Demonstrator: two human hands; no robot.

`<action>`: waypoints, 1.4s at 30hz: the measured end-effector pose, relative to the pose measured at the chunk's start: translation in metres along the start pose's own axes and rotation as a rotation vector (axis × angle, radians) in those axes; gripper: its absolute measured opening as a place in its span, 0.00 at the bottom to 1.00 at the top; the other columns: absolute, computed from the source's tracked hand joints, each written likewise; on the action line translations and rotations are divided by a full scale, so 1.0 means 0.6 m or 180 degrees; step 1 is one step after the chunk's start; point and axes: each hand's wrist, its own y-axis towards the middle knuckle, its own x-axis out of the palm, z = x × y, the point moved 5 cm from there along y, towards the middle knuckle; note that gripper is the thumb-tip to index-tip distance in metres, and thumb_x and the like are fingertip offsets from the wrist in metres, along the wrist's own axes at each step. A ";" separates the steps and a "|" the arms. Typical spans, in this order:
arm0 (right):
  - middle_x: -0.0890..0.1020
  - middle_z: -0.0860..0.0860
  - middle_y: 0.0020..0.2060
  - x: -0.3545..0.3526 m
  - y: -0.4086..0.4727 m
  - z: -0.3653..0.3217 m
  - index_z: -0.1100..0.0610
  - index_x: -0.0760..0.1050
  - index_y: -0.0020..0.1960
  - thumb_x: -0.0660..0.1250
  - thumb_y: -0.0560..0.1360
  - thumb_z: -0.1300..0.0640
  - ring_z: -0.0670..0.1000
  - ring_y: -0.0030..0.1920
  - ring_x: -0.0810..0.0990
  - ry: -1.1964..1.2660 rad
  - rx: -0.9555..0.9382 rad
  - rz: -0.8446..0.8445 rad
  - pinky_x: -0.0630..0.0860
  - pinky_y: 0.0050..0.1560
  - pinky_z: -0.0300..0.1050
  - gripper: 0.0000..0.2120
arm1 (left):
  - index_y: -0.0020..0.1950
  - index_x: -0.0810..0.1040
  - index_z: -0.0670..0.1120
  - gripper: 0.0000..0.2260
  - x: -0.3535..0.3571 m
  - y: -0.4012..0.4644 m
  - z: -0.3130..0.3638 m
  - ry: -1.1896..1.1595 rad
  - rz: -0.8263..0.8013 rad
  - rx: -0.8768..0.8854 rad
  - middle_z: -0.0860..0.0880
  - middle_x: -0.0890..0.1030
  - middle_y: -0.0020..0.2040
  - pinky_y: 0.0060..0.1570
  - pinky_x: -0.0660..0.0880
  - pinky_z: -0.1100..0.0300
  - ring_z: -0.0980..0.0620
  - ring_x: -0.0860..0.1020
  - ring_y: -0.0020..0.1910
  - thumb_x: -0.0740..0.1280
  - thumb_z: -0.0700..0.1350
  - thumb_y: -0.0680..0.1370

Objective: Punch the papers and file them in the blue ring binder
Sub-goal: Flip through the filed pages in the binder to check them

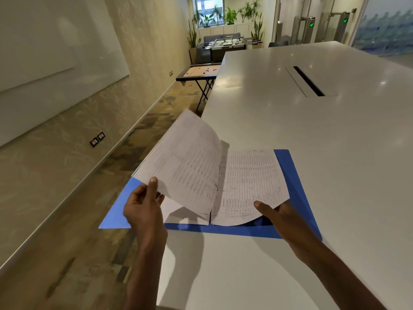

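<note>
Here, a blue binder (299,175) lies open at the near left corner of a white table (312,121). Its left cover sticks out past the table edge, over the floor. Printed sheets lie in it, two lots parted at the spine.

Left hand (143,209): thumb on top of the near corner of the left sheets (187,162), fingers curled beneath, pinching them. This lot is lifted and bowed upward; its far corner stands well clear of the cover. How many sheets are in the pinch cannot be told.

Right hand (281,215): thumb pressed on the near corner of the right sheets (252,184), fingers tucked under that edge and out of sight, so it grips the paper too. That corner curls up off the blue cover, dark shadow below.

Print is in table rows, too small and blurred to read. The ring mechanism is hidden under the paper at the fold; punched holes cannot be made out. Both forearms run off the bottom edge.

Far side of the table: a dark cable slot (309,81). Beyond the table end, a low game board (199,72) on a folding stand, then a foosball table (225,42), with plants (230,15) by a window.
</note>
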 end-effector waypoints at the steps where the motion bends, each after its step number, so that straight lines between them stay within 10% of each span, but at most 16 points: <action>1: 0.77 0.44 0.60 0.000 0.000 -0.001 0.44 0.63 0.70 0.68 0.75 0.51 0.49 0.61 0.76 -0.0023 -0.0014 0.0003 0.75 0.63 0.48 0.26 | 0.54 0.80 0.39 0.13 -0.010 0.003 -0.005 0.0043 0.0096 -0.0029 0.48 0.84 0.47 0.47 0.80 0.60 0.54 0.83 0.44 0.73 0.46 0.75; 11: 0.76 0.37 0.52 0.002 -0.003 -0.006 0.41 0.62 0.65 0.68 0.76 0.54 0.40 0.50 0.76 -0.0075 -0.0018 0.0071 0.72 0.50 0.36 0.22 | 0.55 0.78 0.39 0.14 -0.084 0.024 -0.065 0.0599 0.0634 -0.0529 0.42 0.84 0.45 0.36 0.77 0.58 0.50 0.81 0.36 0.74 0.45 0.74; 18: 0.77 0.39 0.54 0.000 -0.003 -0.002 0.41 0.63 0.67 0.69 0.75 0.52 0.44 0.53 0.78 -0.0091 -0.0014 0.0046 0.74 0.51 0.36 0.24 | 0.74 0.61 0.44 0.36 -0.085 0.014 -0.056 0.1026 0.0652 -0.0459 0.39 0.81 0.58 0.48 0.74 0.57 0.44 0.81 0.51 0.76 0.37 0.71; 25: 0.78 0.42 0.57 -0.001 -0.004 -0.004 0.44 0.63 0.70 0.68 0.75 0.51 0.46 0.57 0.78 -0.0069 -0.0040 0.0042 0.74 0.51 0.36 0.25 | 0.70 0.64 0.46 0.34 -0.060 -0.003 -0.044 0.1848 0.0639 0.0301 0.43 0.71 0.64 0.55 0.75 0.48 0.45 0.75 0.56 0.78 0.42 0.70; 31: 0.75 0.42 0.64 0.000 -0.002 -0.007 0.42 0.60 0.74 0.64 0.69 0.37 0.47 0.64 0.74 0.0134 -0.0023 0.0021 0.73 0.63 0.45 0.35 | 0.52 0.77 0.52 0.15 0.057 -0.074 -0.040 0.1779 -0.1180 0.0892 0.55 0.82 0.46 0.37 0.78 0.62 0.54 0.79 0.41 0.78 0.46 0.70; 36: 0.79 0.47 0.60 -0.001 -0.008 -0.012 0.45 0.68 0.69 0.59 0.66 0.26 0.52 0.61 0.78 0.0309 0.0261 -0.0090 0.73 0.65 0.54 0.37 | 0.59 0.79 0.55 0.21 0.159 -0.174 -0.070 0.2496 -0.3098 0.1560 0.60 0.82 0.54 0.51 0.77 0.64 0.61 0.79 0.53 0.78 0.53 0.68; 42: 0.75 0.48 0.66 -0.001 -0.011 -0.018 0.46 0.62 0.74 0.56 0.64 0.26 0.53 0.65 0.74 0.0262 0.0296 0.0050 0.71 0.66 0.51 0.43 | 0.60 0.81 0.48 0.12 0.206 -0.207 -0.075 0.2496 -0.3073 0.2254 0.52 0.86 0.49 0.50 0.81 0.59 0.57 0.84 0.47 0.71 0.44 0.76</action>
